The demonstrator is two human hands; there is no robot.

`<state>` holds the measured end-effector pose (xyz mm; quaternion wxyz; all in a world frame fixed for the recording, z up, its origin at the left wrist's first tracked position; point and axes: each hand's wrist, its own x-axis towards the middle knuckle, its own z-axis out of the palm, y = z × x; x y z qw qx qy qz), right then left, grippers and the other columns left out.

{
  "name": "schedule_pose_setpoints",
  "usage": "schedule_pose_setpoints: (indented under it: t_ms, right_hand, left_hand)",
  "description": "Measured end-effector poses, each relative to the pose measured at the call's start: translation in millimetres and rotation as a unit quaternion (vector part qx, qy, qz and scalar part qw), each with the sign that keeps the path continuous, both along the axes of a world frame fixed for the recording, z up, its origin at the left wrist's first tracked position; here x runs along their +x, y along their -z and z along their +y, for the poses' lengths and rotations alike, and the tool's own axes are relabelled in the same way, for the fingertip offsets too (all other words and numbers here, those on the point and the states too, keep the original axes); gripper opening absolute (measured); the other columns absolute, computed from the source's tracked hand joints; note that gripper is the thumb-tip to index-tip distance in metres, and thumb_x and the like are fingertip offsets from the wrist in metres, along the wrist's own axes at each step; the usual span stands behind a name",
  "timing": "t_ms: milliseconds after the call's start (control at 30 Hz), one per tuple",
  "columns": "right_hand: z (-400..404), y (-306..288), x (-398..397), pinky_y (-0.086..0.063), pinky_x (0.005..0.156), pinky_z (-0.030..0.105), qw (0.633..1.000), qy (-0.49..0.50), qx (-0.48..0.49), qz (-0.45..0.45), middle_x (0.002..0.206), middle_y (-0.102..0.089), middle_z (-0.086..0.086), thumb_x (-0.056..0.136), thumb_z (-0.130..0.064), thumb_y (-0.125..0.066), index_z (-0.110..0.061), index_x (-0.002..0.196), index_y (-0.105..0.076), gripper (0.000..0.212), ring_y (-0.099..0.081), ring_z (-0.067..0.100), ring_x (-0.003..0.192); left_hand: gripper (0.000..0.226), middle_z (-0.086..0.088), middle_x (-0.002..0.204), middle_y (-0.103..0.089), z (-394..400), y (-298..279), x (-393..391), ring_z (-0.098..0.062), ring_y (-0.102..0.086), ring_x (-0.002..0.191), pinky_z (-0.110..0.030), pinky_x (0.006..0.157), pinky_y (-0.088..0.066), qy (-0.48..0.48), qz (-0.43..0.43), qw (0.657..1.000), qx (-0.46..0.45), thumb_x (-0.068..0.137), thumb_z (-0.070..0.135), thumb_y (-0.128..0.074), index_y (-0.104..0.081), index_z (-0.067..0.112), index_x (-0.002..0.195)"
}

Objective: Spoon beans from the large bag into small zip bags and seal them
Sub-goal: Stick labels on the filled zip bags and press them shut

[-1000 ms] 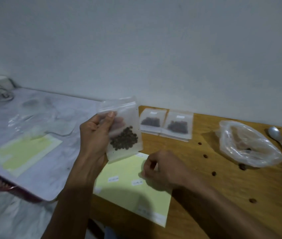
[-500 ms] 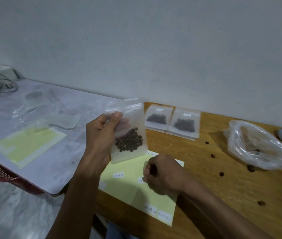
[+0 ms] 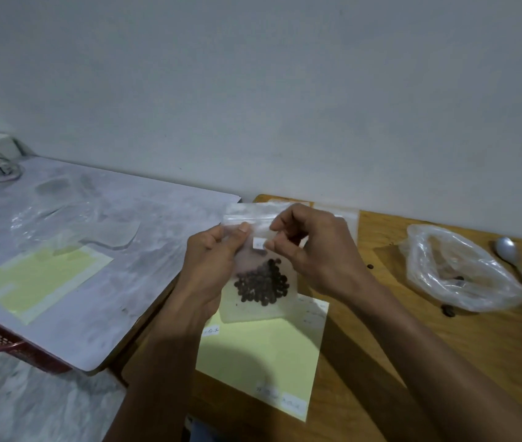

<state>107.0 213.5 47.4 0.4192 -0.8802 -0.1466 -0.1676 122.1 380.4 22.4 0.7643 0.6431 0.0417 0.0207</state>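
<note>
Wooden table (image 3: 444, 362) carries the nearly empty big bag (image 3: 454, 269), with spoon (image 3: 508, 250) beside. Left hand (image 3: 212, 260) grips a filled zip bag (image 3: 253, 301) aloft; right hand (image 3: 314, 250) pinches a white label (image 3: 259, 243) onto it. Filling looks largely done.

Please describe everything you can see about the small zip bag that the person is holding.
The small zip bag is frosted clear plastic with a zip strip along its top. It is held upright above the yellow sheet, and dark beans sit in a heap in its lower half. The left hand grips its left side; the right hand pinches a small white label against its front.
</note>
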Motion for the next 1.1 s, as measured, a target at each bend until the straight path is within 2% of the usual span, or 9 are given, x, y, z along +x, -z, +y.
schedule_pose_setpoints:
  t_ms: [100,200,367,533,700,833,933,1000,1100]
  right_hand:
    - [-3.8,-2.1,8.2,-0.057,0.073,0.035,1.0,0.018,-0.014,-0.003,0.074,-0.067,-0.013,0.084,-0.023,-0.08,-0.021,0.097,-0.066,0.019,-0.065,0.007,0.072]
    - [-5.5,2.3,10.0,-0.057,0.076,0.041,0.999,0.027,-0.028,-0.007,0.076,-0.066,-0.014,0.085,-0.022,-0.079,-0.023,0.097,-0.064,0.019,-0.065,0.009,0.075]
    - [-6.8,13.4,6.0,-0.054,0.066,0.029,0.995,0.089,-0.035,-0.041,0.082,-0.059,-0.014,0.082,-0.029,-0.08,-0.028,0.091,-0.059,0.023,-0.057,0.006,0.074]
    - [-5.0,42.2,-2.8,-0.043,0.071,0.017,0.982,0.179,0.062,-0.018,0.105,-0.047,-0.009,0.078,-0.045,-0.08,-0.032,0.09,-0.064,0.024,-0.048,0.005,0.096]
    - [-17.4,46.2,-13.3,-0.055,0.078,0.023,0.99,0.119,0.062,0.043,0.118,-0.053,-0.012,0.087,-0.037,-0.074,-0.035,0.122,-0.063,0.037,-0.054,0.003,0.097]
    - [-31.3,38.3,3.6,-0.061,0.074,0.027,0.979,0.13,0.146,0.057,0.113,-0.061,-0.016,0.084,-0.03,-0.078,-0.036,0.116,-0.066,0.034,-0.06,0.003,0.093]
    - [-41.8,33.1,28.6,-0.053,0.072,0.015,0.96,0.178,0.211,0.045,0.108,-0.066,-0.015,0.08,-0.027,-0.082,-0.029,0.11,-0.071,0.032,-0.06,0.0,0.094]
    - [-46.4,32.9,48.9,-0.049,0.069,0.012,0.954,0.2,0.22,0.046,0.105,-0.066,-0.013,0.079,-0.026,-0.084,-0.026,0.109,-0.072,0.032,-0.061,0.003,0.093]
    - [-49.0,38.5,82.4,-0.054,0.077,0.021,0.954,0.234,0.18,0.057,0.11,-0.069,-0.004,0.08,-0.027,-0.083,-0.019,0.115,-0.071,0.037,-0.064,0.013,0.096]
  left_hand:
    - [0.018,-0.018,0.091,-0.077,-10.9,0.5,-1.7,-0.029,-0.075,0.082,-0.04,0.08,-0.058,0.02,0.002,1.0,-0.002,0.095,0.019,-0.065,-0.075,0.004,0.093]
    - [0.019,-0.018,0.093,-0.078,-16.5,1.3,-1.9,-0.032,-0.076,0.086,-0.042,0.082,-0.058,0.032,0.008,0.999,-0.002,0.095,0.019,-0.066,-0.075,0.003,0.098]
    - [0.016,-0.01,0.091,-0.079,-19.8,4.9,-4.7,-0.027,-0.077,0.088,-0.038,0.077,-0.061,0.026,-0.001,0.999,0.039,0.087,0.012,-0.074,-0.073,0.006,0.102]
    - [0.011,-0.007,0.092,-0.078,-26.1,11.7,-3.3,-0.022,-0.077,0.087,-0.044,0.081,-0.062,-0.008,-0.009,0.996,0.093,0.084,0.016,-0.078,-0.076,0.02,0.095]
    - [0.014,-0.006,0.085,-0.079,-40.6,-1.2,12.4,-0.022,-0.077,0.077,-0.033,0.065,-0.063,-0.025,-0.017,0.998,0.056,0.083,0.006,-0.078,-0.075,0.009,0.096]
    - [0.032,-0.005,0.094,-0.079,-49.2,-10.5,32.1,-0.017,-0.077,0.082,-0.024,0.062,-0.059,0.009,-0.027,0.998,0.058,0.08,0.011,-0.082,-0.068,0.01,0.109]
    - [0.072,-0.001,0.109,-0.067,-51.5,-10.9,47.0,-0.015,-0.071,0.093,-0.021,0.062,-0.057,0.056,-0.011,0.99,0.133,0.067,0.02,-0.092,-0.05,0.022,0.125]
    - [0.075,0.009,0.109,-0.06,-56.9,-8.7,57.7,-0.005,-0.063,0.092,-0.01,0.059,-0.051,0.079,-0.037,0.977,0.195,0.064,0.016,-0.093,-0.048,0.025,0.124]
    - [0.067,0.017,0.108,-0.055,-68.4,-2.9,79.5,0.005,-0.056,0.09,-0.004,0.057,-0.043,0.063,-0.071,0.955,0.281,0.068,0.014,-0.092,-0.057,0.021,0.124]
